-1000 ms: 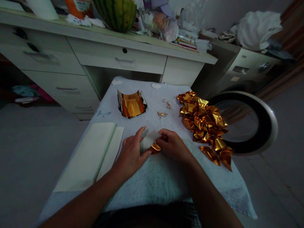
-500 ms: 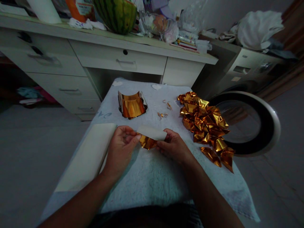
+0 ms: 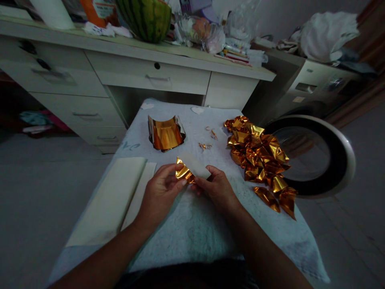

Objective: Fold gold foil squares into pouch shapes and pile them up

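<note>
My left hand (image 3: 162, 186) pinches the left part of a small piece of gold foil (image 3: 184, 172) between thumb and fingers. Close beside it, my right hand (image 3: 217, 184) grips the foil's right end along with a white paper strip (image 3: 197, 164) that lies against the foil. Beyond my hands stands a stack of curved gold foil sheets (image 3: 166, 134). Small gold twist ties (image 3: 205, 146) are scattered on the cloth. To the right is a heap of folded gold foil pieces (image 3: 255, 152). White paper sheets (image 3: 106, 204) lie left of my left forearm.
A pale cloth (image 3: 180, 237) covers the small table. Behind it is a white desk (image 3: 177, 82) with drawers, carrying a cut watermelon (image 3: 144, 20) and plastic bags. At the right, a washing machine's round door (image 3: 309, 156) hangs open beside the table.
Both hands have drawn a little closer together. The foil and white strip have tilted, the left end now higher. My left hand has shifted right, uncovering more of the white paper beside it.
</note>
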Demonstrator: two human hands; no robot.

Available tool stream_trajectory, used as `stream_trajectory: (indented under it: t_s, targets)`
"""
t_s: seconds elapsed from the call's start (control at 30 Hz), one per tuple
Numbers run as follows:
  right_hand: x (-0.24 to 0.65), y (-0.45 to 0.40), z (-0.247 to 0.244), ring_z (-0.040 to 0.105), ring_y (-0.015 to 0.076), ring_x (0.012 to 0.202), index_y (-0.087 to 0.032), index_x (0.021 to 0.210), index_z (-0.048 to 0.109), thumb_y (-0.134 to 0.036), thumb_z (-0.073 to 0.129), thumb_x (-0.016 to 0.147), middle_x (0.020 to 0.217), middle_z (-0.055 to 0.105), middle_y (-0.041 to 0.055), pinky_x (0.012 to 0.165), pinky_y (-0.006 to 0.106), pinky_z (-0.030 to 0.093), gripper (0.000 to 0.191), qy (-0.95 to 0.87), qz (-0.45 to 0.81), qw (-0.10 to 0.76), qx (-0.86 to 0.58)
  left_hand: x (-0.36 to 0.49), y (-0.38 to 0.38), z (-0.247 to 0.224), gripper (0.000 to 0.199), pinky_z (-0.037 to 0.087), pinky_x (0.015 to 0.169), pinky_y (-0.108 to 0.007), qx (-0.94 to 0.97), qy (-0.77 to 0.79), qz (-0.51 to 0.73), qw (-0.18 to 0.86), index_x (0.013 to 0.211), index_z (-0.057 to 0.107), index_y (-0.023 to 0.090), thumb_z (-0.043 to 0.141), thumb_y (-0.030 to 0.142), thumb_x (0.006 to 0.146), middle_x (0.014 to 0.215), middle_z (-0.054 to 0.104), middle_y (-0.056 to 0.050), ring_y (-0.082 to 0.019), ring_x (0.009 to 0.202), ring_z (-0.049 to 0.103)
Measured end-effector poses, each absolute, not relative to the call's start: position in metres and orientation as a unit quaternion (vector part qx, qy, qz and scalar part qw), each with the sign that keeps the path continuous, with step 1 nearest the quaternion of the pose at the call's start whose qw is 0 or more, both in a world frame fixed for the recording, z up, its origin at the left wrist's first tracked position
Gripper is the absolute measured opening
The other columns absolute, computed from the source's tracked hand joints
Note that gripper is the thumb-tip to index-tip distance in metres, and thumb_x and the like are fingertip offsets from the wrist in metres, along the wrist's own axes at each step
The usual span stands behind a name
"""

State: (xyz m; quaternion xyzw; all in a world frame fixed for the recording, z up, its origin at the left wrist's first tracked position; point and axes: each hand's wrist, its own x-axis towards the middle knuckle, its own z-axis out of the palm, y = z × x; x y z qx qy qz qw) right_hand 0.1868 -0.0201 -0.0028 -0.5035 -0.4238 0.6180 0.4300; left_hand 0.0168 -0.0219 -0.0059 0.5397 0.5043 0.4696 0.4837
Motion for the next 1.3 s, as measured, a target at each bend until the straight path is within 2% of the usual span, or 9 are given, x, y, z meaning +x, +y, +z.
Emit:
stream_trajectory:
  t_s: [0.17, 0.27, 0.33, 0.47, 0.6, 0.77, 0.93, 1.1, 1.3]
  targets:
    - [0.191, -0.024, 0.003, 0.061, 0.0135, 0.064, -0.021, 0.102, 0.053, -0.039, 0.074, 0.075, 0.08, 0.067, -0.0004, 0.056, 0.024, 0.047, 0.038, -0.504, 0.589, 0.406, -0.484, 0.015, -0.019, -0.011, 0.041, 0.056, 0.084, -0.035, 0.526, 0.509, 0.472, 0.492, 0.119, 0.06, 0.02, 0.067, 0.029, 0.08, 0.122, 0.065, -0.009, -0.02, 0.096, 0.069]
    - [0.198, -0.026, 0.001, 0.062, 0.0173, 0.091, -0.027, 0.13, 0.033, -0.03, 0.076, 0.072, 0.112, 0.059, 0.0051, 0.072, 0.029, 0.052, 0.073, -0.577, 0.534, 0.418, -0.456, 0.014, -0.017, -0.009, 0.041, 0.056, 0.086, -0.036, 0.509, 0.505, 0.476, 0.509, 0.12, 0.06, 0.019, 0.064, 0.026, 0.08, 0.12, 0.067, -0.009, -0.021, 0.1, 0.068]
    - [0.203, -0.026, -0.004, 0.056, 0.0201, 0.106, -0.029, 0.139, 0.023, -0.022, 0.075, 0.071, 0.127, 0.049, 0.0093, 0.084, 0.035, 0.052, 0.085, -0.669, 0.426, 0.385, -0.472, 0.013, -0.017, -0.006, 0.04, 0.055, 0.087, -0.036, 0.505, 0.5, 0.48, 0.515, 0.119, 0.061, 0.019, 0.061, 0.024, 0.079, 0.119, 0.068, -0.008, -0.022, 0.102, 0.068]
    - [0.207, -0.026, -0.012, 0.043, 0.0273, 0.122, -0.027, 0.135, 0.034, -0.006, 0.065, 0.071, 0.131, 0.044, 0.0111, 0.102, 0.049, 0.04, 0.074, -0.799, 0.193, 0.33, -0.464, 0.014, -0.016, -0.002, 0.038, 0.053, 0.094, -0.038, 0.498, 0.473, 0.484, 0.543, 0.116, 0.063, 0.018, 0.058, 0.022, 0.079, 0.12, 0.068, -0.007, -0.022, 0.107, 0.065]
    - [0.207, -0.03, -0.006, 0.042, 0.0275, 0.122, -0.026, 0.118, 0.052, -0.001, 0.057, 0.073, 0.13, 0.048, 0.0084, 0.101, 0.047, 0.041, 0.052, -0.831, 0.102, 0.296, -0.459, 0.012, -0.014, -0.004, 0.038, 0.049, 0.099, -0.04, 0.522, 0.462, 0.456, 0.554, 0.119, 0.063, 0.019, 0.055, 0.021, 0.082, 0.122, 0.067, -0.007, -0.022, 0.111, 0.064]
    - [0.207, -0.037, 0.005, 0.049, 0.0249, 0.115, -0.025, 0.099, 0.064, -0.01, 0.051, 0.09, 0.118, 0.062, 0.0062, 0.1, 0.044, 0.041, 0.022, -0.88, 0.098, 0.245, -0.394, 0.011, -0.012, -0.007, 0.033, 0.045, 0.105, -0.043, 0.677, 0.457, 0.399, 0.417, 0.115, 0.066, 0.022, 0.047, 0.018, 0.088, 0.119, 0.064, -0.007, -0.022, 0.114, 0.059]
    - [0.206, -0.038, -0.003, 0.056, 0.0222, 0.109, -0.021, 0.102, 0.067, -0.013, 0.054, 0.092, 0.109, 0.069, 0.007, 0.096, 0.041, 0.043, 0.018, -0.896, 0.126, 0.229, -0.358, 0.013, -0.013, -0.015, 0.04, 0.048, 0.099, -0.042, 0.78, 0.443, 0.319, 0.305, 0.118, 0.064, 0.022, 0.042, 0.009, 0.088, 0.117, 0.06, -0.007, -0.021, 0.11, 0.058]
    - [0.211, -0.039, -0.011, 0.06, 0.0196, 0.108, -0.02, 0.108, 0.065, -0.007, 0.056, 0.086, 0.113, 0.068, 0.0071, 0.097, 0.037, 0.045, 0.026, -0.876, 0.189, 0.246, -0.37, 0.011, -0.011, -0.023, 0.035, 0.047, 0.095, -0.05, 0.821, 0.48, 0.257, 0.174, 0.116, 0.066, 0.025, 0.051, 0.013, 0.088, 0.122, 0.059, -0.009, -0.028, 0.11, 0.051]
    - [0.219, -0.036, -0.007, 0.06, 0.0194, 0.103, -0.02, 0.092, 0.069, -0.014, 0.061, 0.089, 0.105, 0.069, 0.0049, 0.094, 0.038, 0.042, 0.011, -0.879, 0.191, 0.234, -0.369, 0.011, -0.01, -0.023, 0.032, 0.05, 0.089, -0.039, 0.842, 0.429, 0.24, 0.224, 0.114, 0.066, 0.023, 0.046, 0.011, 0.091, 0.106, 0.063, -0.006, -0.022, 0.099, 0.057]
